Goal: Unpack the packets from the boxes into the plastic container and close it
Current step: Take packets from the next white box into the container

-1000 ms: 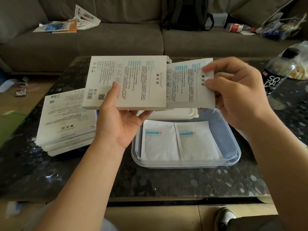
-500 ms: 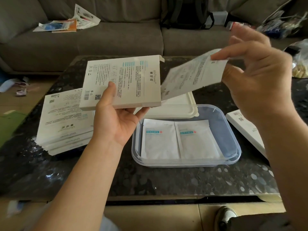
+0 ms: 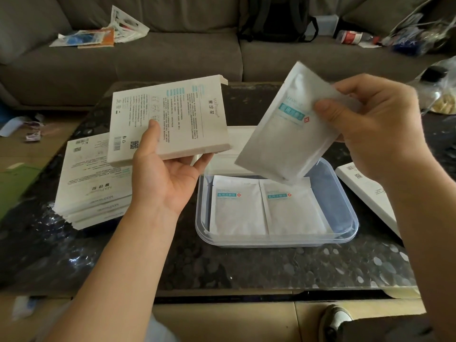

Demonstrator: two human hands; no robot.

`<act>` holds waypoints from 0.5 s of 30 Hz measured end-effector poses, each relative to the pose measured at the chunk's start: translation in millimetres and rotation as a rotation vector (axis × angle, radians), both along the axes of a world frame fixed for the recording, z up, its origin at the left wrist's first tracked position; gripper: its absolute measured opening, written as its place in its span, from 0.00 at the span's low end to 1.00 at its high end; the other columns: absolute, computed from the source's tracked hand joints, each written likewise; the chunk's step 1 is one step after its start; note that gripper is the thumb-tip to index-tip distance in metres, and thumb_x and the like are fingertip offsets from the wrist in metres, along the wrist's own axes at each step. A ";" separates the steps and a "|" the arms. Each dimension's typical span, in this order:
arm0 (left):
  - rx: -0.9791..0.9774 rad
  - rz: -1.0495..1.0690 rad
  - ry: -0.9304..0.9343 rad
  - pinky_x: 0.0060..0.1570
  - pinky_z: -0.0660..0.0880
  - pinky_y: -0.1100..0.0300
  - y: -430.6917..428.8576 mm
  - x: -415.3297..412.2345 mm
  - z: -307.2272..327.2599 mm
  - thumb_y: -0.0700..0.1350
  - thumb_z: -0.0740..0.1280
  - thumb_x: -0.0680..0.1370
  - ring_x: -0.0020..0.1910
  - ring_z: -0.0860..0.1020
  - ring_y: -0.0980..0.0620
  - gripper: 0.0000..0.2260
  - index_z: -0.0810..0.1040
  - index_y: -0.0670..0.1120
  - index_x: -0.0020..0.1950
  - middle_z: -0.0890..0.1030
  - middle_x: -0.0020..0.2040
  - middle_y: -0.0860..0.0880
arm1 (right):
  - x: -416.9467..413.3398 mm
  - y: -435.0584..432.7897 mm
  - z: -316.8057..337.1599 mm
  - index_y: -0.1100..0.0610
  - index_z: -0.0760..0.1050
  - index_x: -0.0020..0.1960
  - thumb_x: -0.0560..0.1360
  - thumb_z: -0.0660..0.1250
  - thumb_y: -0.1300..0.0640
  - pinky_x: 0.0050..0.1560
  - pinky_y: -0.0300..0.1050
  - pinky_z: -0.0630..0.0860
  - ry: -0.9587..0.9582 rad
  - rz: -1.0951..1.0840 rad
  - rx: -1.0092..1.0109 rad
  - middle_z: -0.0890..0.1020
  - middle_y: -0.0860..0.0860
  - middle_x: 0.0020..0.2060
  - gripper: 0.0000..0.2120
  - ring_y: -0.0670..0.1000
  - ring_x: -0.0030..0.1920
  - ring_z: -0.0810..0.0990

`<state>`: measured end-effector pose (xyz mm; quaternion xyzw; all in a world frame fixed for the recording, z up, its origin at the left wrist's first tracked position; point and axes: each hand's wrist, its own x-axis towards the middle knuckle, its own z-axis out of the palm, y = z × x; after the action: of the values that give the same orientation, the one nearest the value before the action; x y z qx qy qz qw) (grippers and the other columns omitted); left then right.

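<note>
Packet (image 3: 288,134) sits pinched in your right hand (image 3: 370,124), thumb on the printed face and fingers curled behind its upper right edge. Whether it is one sachet or several pressed together cannot be told from here. Its long axis slants down and to the left from the grip, so the free lower corner hangs just above the far side of the plastic container (image 3: 345,218), over the two packets (image 3: 237,208) lying flat side by side inside. Your right hand is the nearer one to the container's bare right part. Your left hand (image 3: 165,176) grips the box (image 3: 170,119) from below, thumb on top, up and to the left of the container.
</note>
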<state>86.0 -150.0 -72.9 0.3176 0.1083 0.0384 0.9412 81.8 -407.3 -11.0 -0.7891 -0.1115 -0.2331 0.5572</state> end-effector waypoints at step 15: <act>-0.080 -0.027 -0.020 0.55 0.82 0.36 5.2 0.3 0.4 0.50 0.67 0.83 0.61 0.84 0.40 0.17 0.75 0.50 0.72 0.84 0.65 0.41 | 12.3 39.3 -64.7 0.54 0.84 0.45 0.75 0.74 0.60 0.37 0.41 0.83 0.517 0.188 -0.097 0.87 0.47 0.40 0.01 0.48 0.40 0.87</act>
<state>86.3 -144.8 -72.5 0.2809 0.0961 0.0245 0.9546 94.2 -368.0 -75.7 -0.8345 -0.0492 0.0343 0.5478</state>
